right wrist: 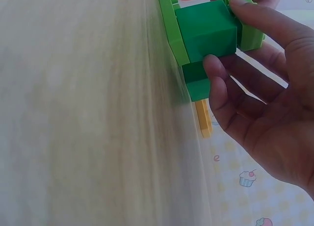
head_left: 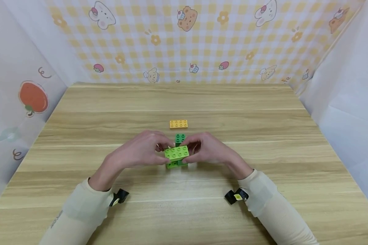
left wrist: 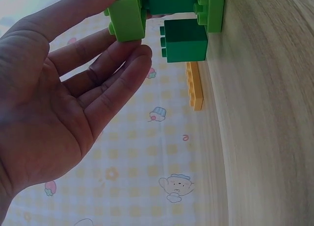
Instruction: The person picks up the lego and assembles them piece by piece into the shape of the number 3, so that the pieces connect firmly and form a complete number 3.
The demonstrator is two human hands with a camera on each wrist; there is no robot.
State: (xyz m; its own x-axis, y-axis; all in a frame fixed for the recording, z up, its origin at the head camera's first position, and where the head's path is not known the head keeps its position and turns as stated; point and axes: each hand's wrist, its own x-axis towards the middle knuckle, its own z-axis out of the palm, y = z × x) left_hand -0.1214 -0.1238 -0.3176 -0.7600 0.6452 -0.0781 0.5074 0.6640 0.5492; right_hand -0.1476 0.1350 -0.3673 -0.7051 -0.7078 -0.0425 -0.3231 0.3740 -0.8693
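A lime-green eight-stud toy brick (head_left: 177, 153) is pinched at its left end by my left hand (head_left: 144, 149), thumb in front and fingers behind. At the right end, my right hand (head_left: 209, 148) pinches the same brick, its thumb (right wrist: 244, 5) on the lime side. Directly below is a dark green brick (right wrist: 208, 30), standing on a flat lime-green brick (left wrist: 215, 12) on the table. Whether the upper brick is pressed fully down cannot be told. Just behind stands a separate-looking dark green brick (head_left: 180, 137), close to my right fingertips.
A flat orange-yellow brick (head_left: 178, 124) lies farther back on the wooden table (head_left: 184, 211). A checked cloth with cartoon prints (head_left: 202, 44) hangs behind the table's far edge, and white cloth (head_left: 349, 85) borders the sides.
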